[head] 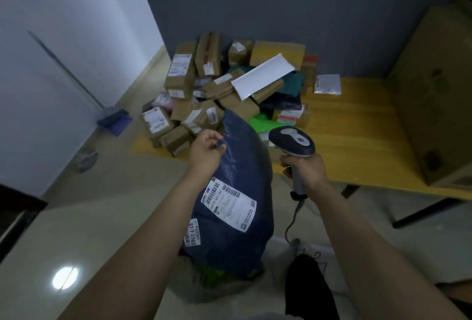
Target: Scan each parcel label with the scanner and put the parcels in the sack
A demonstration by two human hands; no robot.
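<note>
Left hand (pixel 205 154) pinches the far upper edge of the dark blue parcel (pixel 237 230), fingers curled on the plastic. The parcel hangs below and right of that hand, white label (pixel 228 203) facing up, its near end at the mouth of the sack (pixel 189 284). Right hand (pixel 305 170) is wrapped round the handle of the scanner (pixel 292 140), just right of the parcel. Other parcels (pixel 204 94) lie heaped on the far yellow table (pixel 357 140).

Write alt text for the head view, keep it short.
The left hand pinches the top of a dark blue parcel, its white label showing, while the right hand grips a scanner beside it. Behind, a pile of boxed parcels sits on a yellow table.
</note>
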